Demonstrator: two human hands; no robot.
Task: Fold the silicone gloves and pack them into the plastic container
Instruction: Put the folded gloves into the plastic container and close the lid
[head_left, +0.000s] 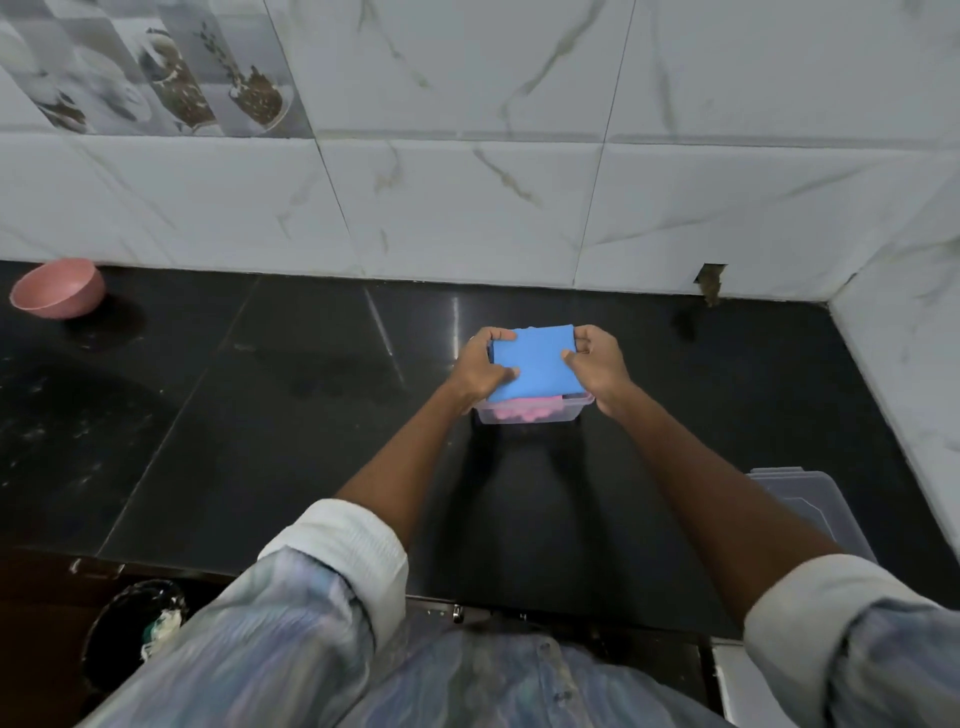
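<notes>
Both hands pinch the folded blue glove (532, 364), left hand (480, 366) at its nine o'clock edge, right hand (597, 364) at three o'clock, thumbs on top and fingers curled beneath, right over the plastic container (530, 413) where a pink glove (522, 413) already lies. Best bet: lower it flat and press the corners inside the rim. The lid (810, 512) waits at four o'clock, a pink bowl (57, 288) far off at nine; nothing blocks the drop.

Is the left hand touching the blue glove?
Touching. The head view shows the left hand with its thumb and fingers pinching the blue glove's edge above the container.
</notes>
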